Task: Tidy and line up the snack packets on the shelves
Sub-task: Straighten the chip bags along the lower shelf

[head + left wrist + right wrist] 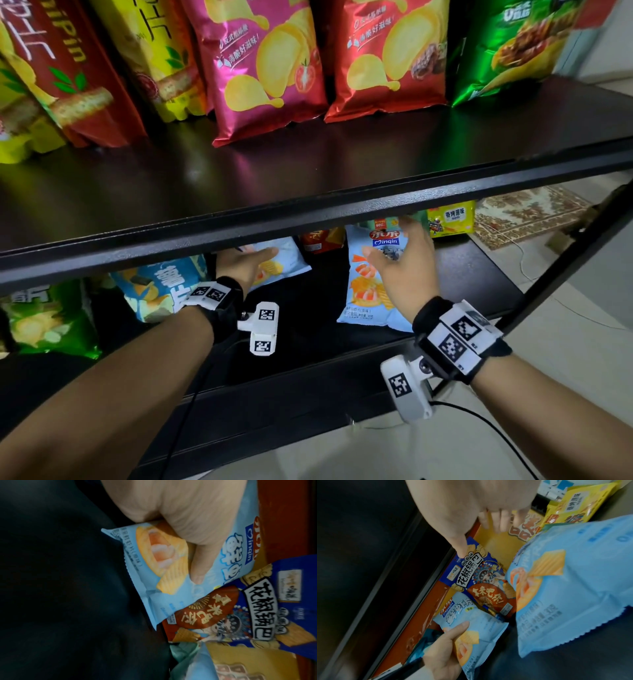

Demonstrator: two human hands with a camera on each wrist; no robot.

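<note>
On the lower shelf [472, 274] my left hand [255, 262] grips a small light blue shrimp-chip packet [291, 260], thumb on its face. The left wrist view shows that thumb [197, 566] pressed on the packet [150, 574]. My right hand [397, 253] is open with spread fingers above a second, larger light blue packet [364, 294] that lies flat. In the right wrist view the right hand's fingers [501, 520] hover over a yellow-orange packet, and its thumb is near a dark blue packet [479, 574]. The left hand [443, 655] holds its packet [484, 626] below.
The upper shelf's black front edge [308, 212] hides the back of the lower shelf. Above stand pink [267, 68], red [387, 58], green [507, 51] and yellow [161, 58] bags. Lower left hold a green bag [48, 318] and a blue bag [161, 287]; a yellow packet [450, 219] sits far right.
</note>
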